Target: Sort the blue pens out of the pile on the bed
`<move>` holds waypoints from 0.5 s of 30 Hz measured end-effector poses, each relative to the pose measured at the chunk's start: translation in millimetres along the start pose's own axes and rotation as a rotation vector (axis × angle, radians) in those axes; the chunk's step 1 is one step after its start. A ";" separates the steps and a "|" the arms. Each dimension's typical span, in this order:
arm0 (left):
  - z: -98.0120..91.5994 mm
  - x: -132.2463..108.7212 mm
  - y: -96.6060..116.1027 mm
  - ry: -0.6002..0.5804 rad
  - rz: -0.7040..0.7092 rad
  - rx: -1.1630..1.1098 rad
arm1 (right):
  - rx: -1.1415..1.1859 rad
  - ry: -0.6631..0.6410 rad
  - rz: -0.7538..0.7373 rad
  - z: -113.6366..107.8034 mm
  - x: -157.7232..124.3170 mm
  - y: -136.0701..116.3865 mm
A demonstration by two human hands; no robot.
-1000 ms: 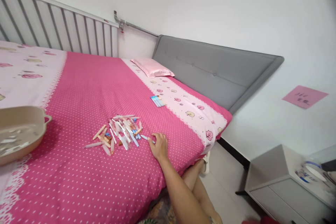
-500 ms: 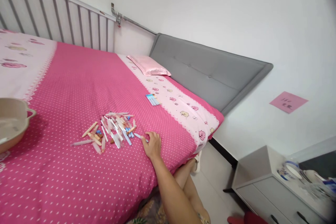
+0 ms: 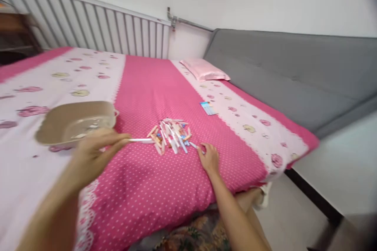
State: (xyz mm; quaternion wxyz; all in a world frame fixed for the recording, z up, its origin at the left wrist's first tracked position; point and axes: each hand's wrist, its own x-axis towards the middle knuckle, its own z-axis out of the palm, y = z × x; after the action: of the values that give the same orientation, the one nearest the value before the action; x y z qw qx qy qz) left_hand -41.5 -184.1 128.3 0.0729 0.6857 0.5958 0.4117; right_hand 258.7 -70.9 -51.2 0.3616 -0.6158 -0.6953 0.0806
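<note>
Left of pen pile (image 3: 175,133): left hand (image 3: 96,151), grip closed, fingertips pinch white pen (image 3: 140,140) pointing toward pile. Right of pile: right hand (image 3: 209,157), grip half-curled, touches pale-blue pen (image 3: 193,145); whether grasping, cannot tell.

Left of the pen pile (image 3: 176,135), the blurred left hand (image 3: 96,155) hid part of the beige basin (image 3: 66,114); pale bits (image 3: 93,126) inside were too small to identify. Right of the pile, the frame's edge cut off the grey headboard (image 3: 288,74).
</note>
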 end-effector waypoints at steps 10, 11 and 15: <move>31.9 -7.0 3.7 -0.212 -0.145 -0.090 | -0.059 -0.024 0.016 4.5 -4.1 10.0; 31.4 -7.3 4.7 -0.220 -0.150 -0.090 | -0.058 -0.023 0.015 4.7 -4.2 10.3; 29.4 -9.0 8.4 -0.232 -0.166 -0.078 | -0.055 -0.022 0.004 5.3 -4.4 11.3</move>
State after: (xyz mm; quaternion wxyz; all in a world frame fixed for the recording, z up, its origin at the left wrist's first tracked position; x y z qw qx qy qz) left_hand -15.6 -182.8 109.9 0.2018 0.6737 0.6217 0.3449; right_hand 264.5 -70.6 -63.1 0.3368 -0.6259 -0.7001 0.0689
